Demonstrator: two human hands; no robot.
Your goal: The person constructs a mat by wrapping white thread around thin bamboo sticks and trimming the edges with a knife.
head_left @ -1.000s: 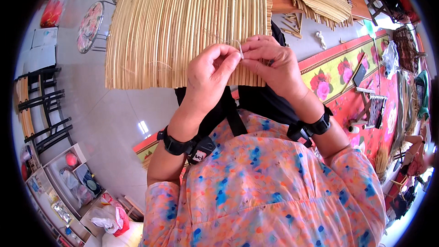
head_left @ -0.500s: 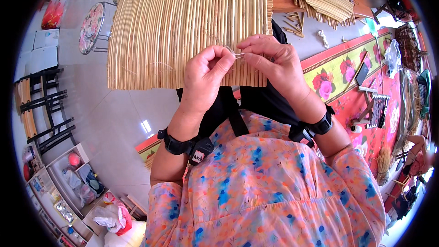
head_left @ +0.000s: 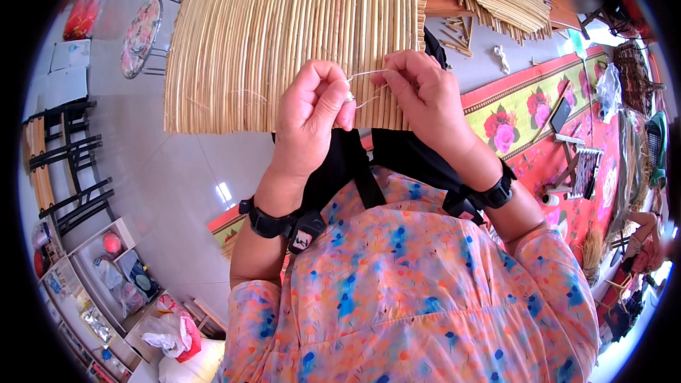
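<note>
Over one mat, two hands' fingers pinch string.

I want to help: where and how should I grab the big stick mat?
I'd likely take the big stick mat by its left edge, coming from the left, pinching top and underside: it looks flat, and the left hand and right hand are farther right.

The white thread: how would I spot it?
Find the big straw-coloured mat at top centre. Over its lower right part, the left hand and right hand hold the white thread between them. Unlike the mat's lengthwise stalks, it is thin and runs crosswise.
</note>
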